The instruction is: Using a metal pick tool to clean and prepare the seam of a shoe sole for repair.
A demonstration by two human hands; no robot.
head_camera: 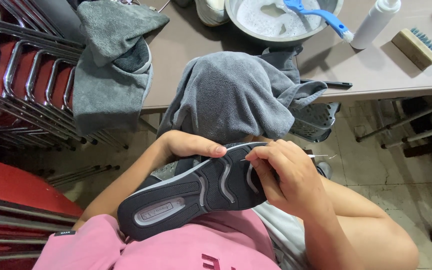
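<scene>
Fingers of the right hand are pinching narrowly at the front edge of a dark grey sneaker, which is lying sole up across the person's lap, its toe pointing right and its heel resting against the pink shirt at the near edge. What the fingertips are pinching is too small to tell, though a thin pale thread or pin is showing just beyond the knuckles. The left hand is curling over the far side of the shoe, thumb lying flat along the rim of the sole, holding it steady. The sole is showing grey curved grooves and a pale oval plate near the heel.

Just beyond the hands a grey towel is hanging off the near edge of a brown table, partly covering a grey plastic basket below it. A second grey towel is draping off the table further left, beside stacked red chairs with chrome frames. On the far part of the table a metal basin of soapy water is sitting with a blue brush leaning in it; to its right a white bottle is standing, and a wooden scrubbing brush is lying further right
</scene>
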